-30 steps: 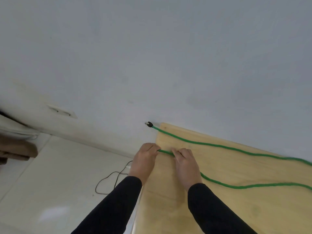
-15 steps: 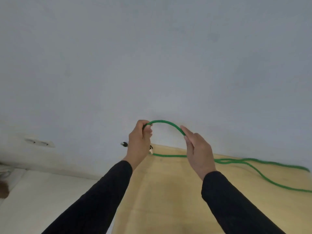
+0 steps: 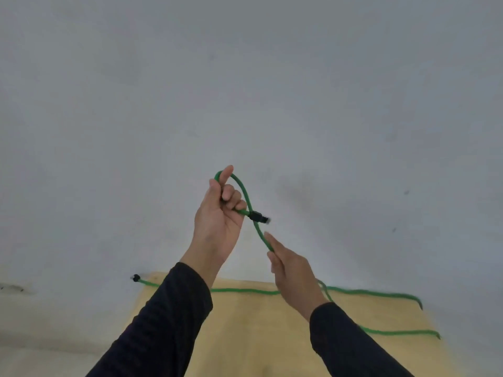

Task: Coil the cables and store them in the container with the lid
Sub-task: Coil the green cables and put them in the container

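Both hands raised in front of a plain grey-white wall [image 3: 272, 77], black sleeves to the wrists. Left hand [image 3: 217, 213] higher, palm toward the person, grip closed on the cable [image 3: 246, 195]: fingers curled round the end part, index finger [image 3: 226, 174] sticking up with the cable arching over and behind it. Cable is green, round, fairly stiff, holding a tight loop above the left hand without sagging. Its black plug [image 3: 257, 216] with a pale clear tip juts out to the right just past the curled fingers, pointing slightly down. From the top of the loop the cable runs down and right, crossing in front of the plug end, into the right hand [image 3: 294, 273]. Right hand lower, back of the hand toward the viewer; grip closed on the cable, thumb and fingers pinching it where it enters the hand. Below the right hand the cable drops, blurred, to the bench [image 3: 245, 336], a pale yellow wooden top set against the wall. The rest of the cable lies loose on the bench: one run goes along the back edge to the left, ending in a second black plug [image 3: 135, 277] that hangs just past the bench's far left corner; other runs wave off to the right and bend at the right edge. Only one loop formed so far; most of the cable lies uncoiled.
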`<state>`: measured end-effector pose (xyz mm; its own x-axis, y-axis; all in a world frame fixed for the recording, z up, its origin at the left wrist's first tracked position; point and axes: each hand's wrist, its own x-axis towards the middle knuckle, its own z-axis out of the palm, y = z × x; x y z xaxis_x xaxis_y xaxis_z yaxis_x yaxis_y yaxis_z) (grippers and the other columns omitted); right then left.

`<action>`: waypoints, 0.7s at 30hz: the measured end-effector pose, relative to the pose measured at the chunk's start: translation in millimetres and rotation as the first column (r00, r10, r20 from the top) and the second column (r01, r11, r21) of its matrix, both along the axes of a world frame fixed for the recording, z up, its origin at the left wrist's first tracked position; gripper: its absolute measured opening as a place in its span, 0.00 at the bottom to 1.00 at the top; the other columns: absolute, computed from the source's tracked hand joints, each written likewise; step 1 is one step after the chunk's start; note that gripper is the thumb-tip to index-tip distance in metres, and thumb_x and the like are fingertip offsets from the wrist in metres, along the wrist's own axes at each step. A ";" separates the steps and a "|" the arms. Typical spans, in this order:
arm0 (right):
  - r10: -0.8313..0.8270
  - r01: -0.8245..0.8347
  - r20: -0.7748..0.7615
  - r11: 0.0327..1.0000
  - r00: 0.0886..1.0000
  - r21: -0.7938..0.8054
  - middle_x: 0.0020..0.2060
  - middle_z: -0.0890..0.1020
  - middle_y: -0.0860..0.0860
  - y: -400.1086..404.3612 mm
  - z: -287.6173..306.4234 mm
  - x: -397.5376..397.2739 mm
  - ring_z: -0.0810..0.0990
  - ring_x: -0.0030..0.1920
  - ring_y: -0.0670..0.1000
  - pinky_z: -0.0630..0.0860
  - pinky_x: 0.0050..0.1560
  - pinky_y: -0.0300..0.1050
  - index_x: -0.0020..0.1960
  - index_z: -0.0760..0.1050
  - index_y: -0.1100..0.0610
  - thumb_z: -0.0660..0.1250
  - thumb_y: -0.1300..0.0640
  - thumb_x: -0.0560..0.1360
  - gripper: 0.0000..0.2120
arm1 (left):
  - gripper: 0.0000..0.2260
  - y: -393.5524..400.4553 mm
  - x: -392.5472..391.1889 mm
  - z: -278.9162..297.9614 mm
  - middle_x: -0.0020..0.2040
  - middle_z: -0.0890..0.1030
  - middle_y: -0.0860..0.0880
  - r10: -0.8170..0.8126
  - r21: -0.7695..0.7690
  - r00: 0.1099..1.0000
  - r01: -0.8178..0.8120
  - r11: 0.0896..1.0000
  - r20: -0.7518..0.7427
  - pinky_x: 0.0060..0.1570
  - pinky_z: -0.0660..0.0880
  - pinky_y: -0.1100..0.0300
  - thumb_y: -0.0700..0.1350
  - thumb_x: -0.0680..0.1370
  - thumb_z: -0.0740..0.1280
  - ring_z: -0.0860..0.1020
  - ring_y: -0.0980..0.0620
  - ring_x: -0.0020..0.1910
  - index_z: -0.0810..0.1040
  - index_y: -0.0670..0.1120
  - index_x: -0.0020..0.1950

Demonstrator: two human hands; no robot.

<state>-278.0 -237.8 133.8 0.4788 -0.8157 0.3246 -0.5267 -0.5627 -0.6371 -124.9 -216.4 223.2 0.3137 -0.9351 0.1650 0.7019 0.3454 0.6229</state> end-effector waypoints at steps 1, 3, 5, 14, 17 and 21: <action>0.033 -0.033 -0.027 0.999 0.999 -0.006 0.41 0.76 0.46 5.9 -1.6 -7.1 0.74 0.40 0.46 0.71 0.44 0.38 0.72 0.58 0.45 0.53 0.52 0.80 0.20 | 0.16 -2.6 -3.5 6.2 0.28 0.67 0.55 0.041 0.001 0.998 -0.041 0.999 0.045 0.33 0.66 0.66 0.49 0.82 0.50 0.63 0.57 0.28 0.75 0.46 0.60; 0.080 -0.088 -0.090 0.992 0.993 -0.087 0.43 0.77 0.46 15.7 3.3 -14.2 0.75 0.41 0.48 0.73 0.44 0.41 0.72 0.58 0.47 0.50 0.47 0.79 0.21 | 0.16 -6.6 -10.4 11.2 0.29 0.71 0.55 0.122 0.022 0.972 -0.129 0.991 0.202 0.36 0.65 0.64 0.47 0.83 0.49 0.65 0.57 0.30 0.75 0.48 0.60; 0.096 -0.127 -0.130 0.960 0.987 -0.249 0.39 0.78 0.48 18.6 19.6 -16.6 0.77 0.35 0.51 0.75 0.36 0.45 0.69 0.65 0.51 0.49 0.46 0.77 0.23 | 0.15 -5.3 -20.6 9.3 0.33 0.77 0.54 0.156 0.030 0.904 -0.183 0.983 0.398 0.40 0.67 0.62 0.46 0.83 0.50 0.71 0.56 0.33 0.74 0.50 0.59; 0.110 -0.108 0.032 0.992 0.993 -0.057 0.32 0.77 0.42 -12.9 158.0 -55.8 0.72 0.29 0.40 0.69 0.34 0.29 0.48 0.80 0.47 0.76 0.51 0.64 0.13 | 0.16 24.4 -52.1 4.9 0.29 0.74 0.50 -0.076 0.061 0.482 0.046 0.997 0.873 0.30 0.69 0.62 0.54 0.81 0.50 0.69 0.54 0.28 0.76 0.52 0.54; 0.166 -0.168 0.084 0.986 0.982 0.010 0.29 0.76 0.45 -19.4 181.2 -56.9 0.70 0.27 0.40 0.67 0.31 0.28 0.45 0.81 0.49 0.79 0.55 0.60 0.15 | 0.19 26.8 -55.5 10.5 0.26 0.65 0.54 -0.114 0.052 0.515 0.134 0.990 0.849 0.30 0.61 0.64 0.54 0.81 0.50 0.61 0.55 0.27 0.77 0.48 0.54; 0.216 -0.217 0.263 0.976 0.940 -0.026 0.31 0.75 0.50 -26.7 186.1 -52.2 0.71 0.33 0.47 0.70 0.36 0.34 0.45 0.81 0.49 0.73 0.52 0.65 0.09 | 0.20 23.2 -49.8 33.2 0.25 0.57 0.56 -0.324 0.058 0.732 0.364 0.930 0.600 0.27 0.55 0.64 0.54 0.79 0.51 0.55 0.57 0.24 0.79 0.47 0.55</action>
